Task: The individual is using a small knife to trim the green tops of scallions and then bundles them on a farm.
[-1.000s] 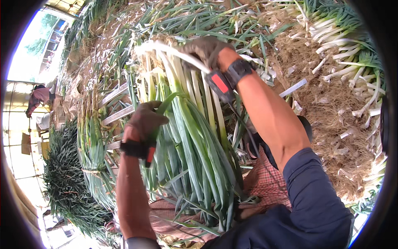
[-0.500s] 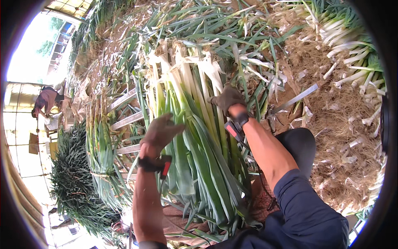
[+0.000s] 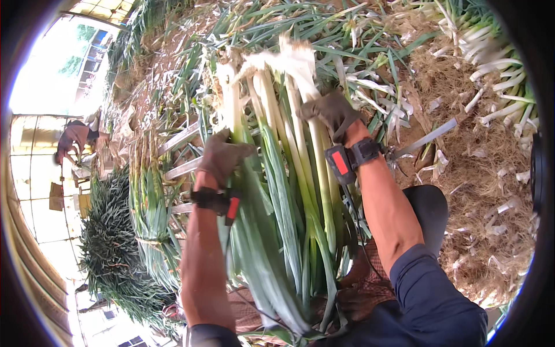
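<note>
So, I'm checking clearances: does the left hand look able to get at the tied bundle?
Probably yes: the tied bundle lies left of the left hand, with mostly metal bars showing between, though the hand would likely first leave the green stalks.

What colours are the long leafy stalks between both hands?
The stalks: white bases, green leaves; best in head view.

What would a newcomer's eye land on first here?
The spread of long green onions in the middle, white ends toward the top, with the gloved left hand and right hand at its sides. Then the mat of brown roots at right, and the tied bundle at left.
</note>
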The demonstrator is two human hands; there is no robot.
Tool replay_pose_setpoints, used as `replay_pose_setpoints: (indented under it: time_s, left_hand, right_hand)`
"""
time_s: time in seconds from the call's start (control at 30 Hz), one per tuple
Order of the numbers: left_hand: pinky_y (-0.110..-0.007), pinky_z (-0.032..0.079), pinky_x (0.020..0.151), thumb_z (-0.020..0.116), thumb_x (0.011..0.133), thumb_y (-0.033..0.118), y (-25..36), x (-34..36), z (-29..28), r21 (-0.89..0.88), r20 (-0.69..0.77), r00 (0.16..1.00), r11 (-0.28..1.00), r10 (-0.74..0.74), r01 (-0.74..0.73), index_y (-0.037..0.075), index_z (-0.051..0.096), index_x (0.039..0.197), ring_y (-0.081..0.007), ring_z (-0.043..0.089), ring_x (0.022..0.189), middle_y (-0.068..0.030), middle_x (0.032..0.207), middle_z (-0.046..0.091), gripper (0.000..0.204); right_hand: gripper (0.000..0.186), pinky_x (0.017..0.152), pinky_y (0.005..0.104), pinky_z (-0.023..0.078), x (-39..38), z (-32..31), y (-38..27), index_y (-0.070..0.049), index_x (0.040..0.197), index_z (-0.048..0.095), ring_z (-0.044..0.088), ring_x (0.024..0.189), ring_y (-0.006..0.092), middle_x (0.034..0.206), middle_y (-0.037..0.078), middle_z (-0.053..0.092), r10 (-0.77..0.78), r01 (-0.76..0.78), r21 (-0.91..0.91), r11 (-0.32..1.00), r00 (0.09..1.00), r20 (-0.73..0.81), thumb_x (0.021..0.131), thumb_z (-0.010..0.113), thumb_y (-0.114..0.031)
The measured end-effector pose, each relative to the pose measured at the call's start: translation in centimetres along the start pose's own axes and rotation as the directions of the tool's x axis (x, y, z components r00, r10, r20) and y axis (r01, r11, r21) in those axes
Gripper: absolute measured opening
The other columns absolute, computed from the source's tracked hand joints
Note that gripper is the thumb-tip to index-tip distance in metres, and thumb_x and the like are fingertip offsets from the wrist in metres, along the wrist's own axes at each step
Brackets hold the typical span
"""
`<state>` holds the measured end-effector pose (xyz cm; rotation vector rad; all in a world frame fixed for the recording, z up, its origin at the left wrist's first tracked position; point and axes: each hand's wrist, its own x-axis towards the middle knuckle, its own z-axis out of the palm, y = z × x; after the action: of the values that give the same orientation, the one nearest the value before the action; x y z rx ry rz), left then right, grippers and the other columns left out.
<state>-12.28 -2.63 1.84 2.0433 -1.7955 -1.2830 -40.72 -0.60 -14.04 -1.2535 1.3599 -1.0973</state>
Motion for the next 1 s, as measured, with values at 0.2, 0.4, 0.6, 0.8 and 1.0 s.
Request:
replay_pose_setpoints:
  time_s: [0.2, 0.4, 0.6, 0.8, 1.0]
  left_hand:
    - [-0.032, 0.054, 0.065, 0.085, 0.081, 0.008, 0.6, -3.8, -3.0, 0.31, 0.082, 0.995, 0.948, 0.055, -0.077, -0.002, 0.073, 0.108, -0.0152, 0.065, 0.07, -0.0079, 0.084, 0.073, 0.031]
    - [-0.031, 0.055, 0.066, 0.084, 0.079, 0.004, -7.2, -4.8, 1.4, 0.006, 0.061, 0.993, 0.995, 0.1, -0.1, -0.002, 0.071, 0.112, -0.0143, 0.066, 0.075, -0.0057, 0.086, 0.072, 0.036]
    - [-0.028, 0.05, 0.061, 0.083, 0.085, 0.008, -5.7, -4.8, 3.5, -0.326, 0.164, 0.98, 0.944, 0.116, -0.057, 0.0, 0.07, 0.112, -0.0106, 0.062, 0.068, -0.0025, 0.083, 0.069, 0.031]
    - [-0.028, 0.053, 0.068, 0.078, 0.092, 0.025, -1.6, -6.5, 6.8, 0.059, 0.174, 0.984, 0.998, 0.023, -0.034, -0.004, 0.068, 0.115, -0.0157, 0.068, 0.077, -0.0101, 0.094, 0.073, 0.038]
    - [-0.042, 0.06, 0.083, 0.081, 0.081, 0.023, -1.6, -4.5, 10.8, 0.122, 0.176, 0.983, 0.992, -0.046, 0.024, -0.01, 0.064, 0.114, -0.0338, 0.076, 0.093, -0.0253, 0.1, 0.075, 0.05]
  right_hand:
    - [0.027, 0.078, 0.0372, 0.059, 3.3, 1.0, 5.2, -0.016, 0.113, 0.082, 0.076, 0.084, 0.0256, 0.101, 0.016, 0.079, -0.181, 0.192, -0.165, 0.967, 0.98, 0.079, 0.088, 0.073, -0.011]
    - [0.027, 0.082, 0.0371, 0.058, 0.5, 2.9, 7.8, -0.016, 0.11, 0.083, 0.077, 0.088, 0.0249, 0.095, 0.013, 0.081, 0.161, -0.079, -0.457, 0.886, 0.977, 0.144, 0.097, 0.07, -0.035]
    - [0.028, 0.081, 0.048, 0.061, -1.2, 5.4, 2.1, -0.019, 0.117, 0.076, 0.077, 0.09, 0.0352, 0.099, 0.018, 0.077, 0.236, -0.05, -0.675, 0.736, 0.954, 0.185, 0.101, 0.063, -0.036]
    - [0.047, 0.085, 0.0508, 0.061, -2.7, 5.5, -0.3, -0.01, 0.114, 0.076, 0.076, 0.096, 0.0429, 0.098, 0.024, 0.076, 0.364, -0.207, -0.585, 0.784, 0.917, 0.163, 0.098, 0.058, -0.051]
    - [0.036, 0.089, 0.0493, 0.061, -2.0, 7.0, 2.2, -0.009, 0.12, 0.077, 0.076, 0.099, 0.0419, 0.108, 0.026, 0.077, 0.367, -0.166, -0.677, 0.717, 0.916, 0.165, 0.098, 0.061, -0.033]
